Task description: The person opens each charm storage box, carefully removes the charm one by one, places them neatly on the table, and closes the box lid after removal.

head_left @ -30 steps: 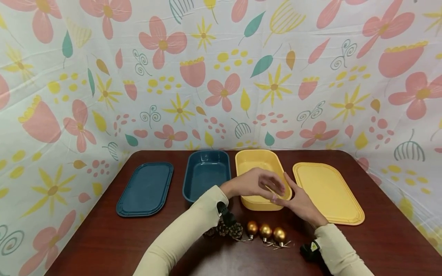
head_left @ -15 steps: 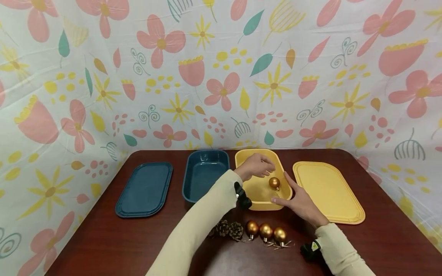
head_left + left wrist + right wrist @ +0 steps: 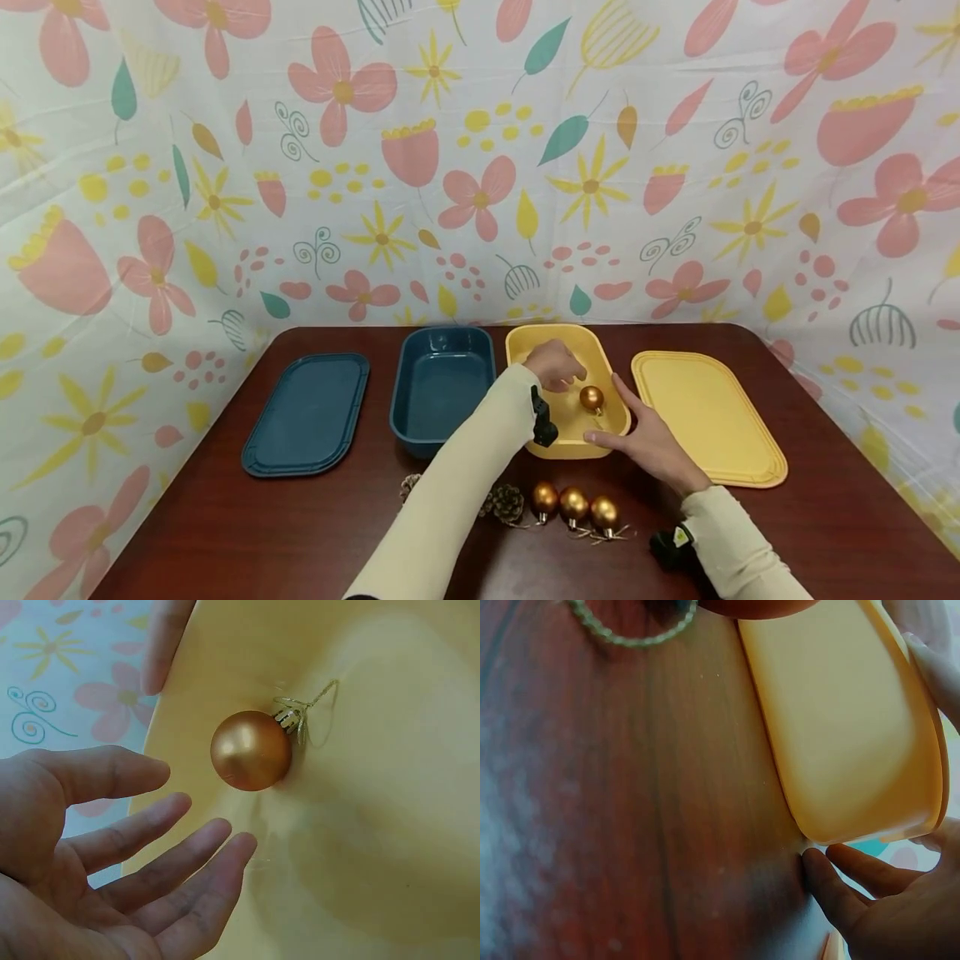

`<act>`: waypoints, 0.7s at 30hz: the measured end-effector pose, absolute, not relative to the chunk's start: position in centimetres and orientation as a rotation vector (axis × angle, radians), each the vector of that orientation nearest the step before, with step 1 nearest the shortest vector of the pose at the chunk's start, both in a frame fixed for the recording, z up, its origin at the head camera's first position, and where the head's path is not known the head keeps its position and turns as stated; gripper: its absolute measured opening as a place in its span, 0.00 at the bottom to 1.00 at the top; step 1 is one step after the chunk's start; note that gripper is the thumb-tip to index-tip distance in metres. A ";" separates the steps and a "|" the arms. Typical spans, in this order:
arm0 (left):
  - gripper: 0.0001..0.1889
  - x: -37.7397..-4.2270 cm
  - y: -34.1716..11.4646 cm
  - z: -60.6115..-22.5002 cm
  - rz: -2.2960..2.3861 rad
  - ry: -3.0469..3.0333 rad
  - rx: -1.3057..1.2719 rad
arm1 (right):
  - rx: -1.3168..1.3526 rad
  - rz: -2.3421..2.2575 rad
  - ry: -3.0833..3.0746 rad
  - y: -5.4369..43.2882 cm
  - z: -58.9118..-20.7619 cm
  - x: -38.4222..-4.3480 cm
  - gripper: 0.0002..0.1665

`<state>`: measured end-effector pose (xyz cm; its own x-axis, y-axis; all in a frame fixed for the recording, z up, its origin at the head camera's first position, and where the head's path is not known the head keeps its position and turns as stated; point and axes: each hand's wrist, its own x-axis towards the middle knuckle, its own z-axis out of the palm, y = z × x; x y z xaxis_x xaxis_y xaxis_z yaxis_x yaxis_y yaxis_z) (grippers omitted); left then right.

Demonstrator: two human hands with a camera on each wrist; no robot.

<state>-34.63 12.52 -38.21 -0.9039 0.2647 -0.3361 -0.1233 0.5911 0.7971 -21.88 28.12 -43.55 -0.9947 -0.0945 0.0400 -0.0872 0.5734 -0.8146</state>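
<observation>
A gold bauble (image 3: 591,398) with a cord loop lies inside the yellow container (image 3: 534,447). My left hand (image 3: 556,365) is over the container's left half, just beside the bauble. In the left wrist view, my left fingers (image 3: 161,817) are spread and loosely bent, apart from the bauble (image 3: 251,751). My right hand (image 3: 651,437) holds the container's near right corner, thumb at the front rim and fingers along the right side. The right wrist view shows right-hand fingers (image 3: 870,877) against the container's outer wall (image 3: 907,825).
Three gold baubles (image 3: 573,505) line up in front of the yellow container. Pine cones (image 3: 507,502) sit left of them, partly behind my left sleeve. A blue container (image 3: 444,383) and blue lid (image 3: 307,414) stand left; a yellow lid (image 3: 708,417) lies right.
My left hand has drawn away from my right hand towards the container's left side, leaving the bauble in view inside. The right hand keeps its place on the corner.
</observation>
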 end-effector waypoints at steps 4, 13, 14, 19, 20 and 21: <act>0.07 -34.7 12.8 -38.0 1.213 2.366 0.129 | -0.169 -1.438 2.789 28.2 -43.5 -21.8 0.65; 0.11 -34.6 13.3 -37.7 1.106 2.348 0.166 | -0.162 -1.444 2.777 28.1 -43.8 -21.6 0.65; 0.12 -34.6 13.4 -37.6 1.096 2.345 0.168 | -0.159 -1.449 2.775 28.1 -43.8 -21.6 0.65; 0.13 -34.3 13.8 -37.1 1.026 2.333 0.215 | -0.176 -1.468 2.775 28.1 -43.8 -21.6 0.64; 0.13 -34.3 13.9 -37.0 1.011 2.330 0.230 | -0.178 -1.475 2.776 28.1 -43.7 -21.6 0.64; 0.13 -34.3 14.0 -36.9 0.991 2.334 0.248 | -0.179 -1.477 2.779 28.2 -43.6 -21.6 0.64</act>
<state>-34.29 14.03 -36.87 -0.8115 0.3807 -0.4433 -0.0544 0.7062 0.7060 -21.63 28.16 -43.63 -0.9935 -0.0954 0.0626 -0.1053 0.5546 -0.8254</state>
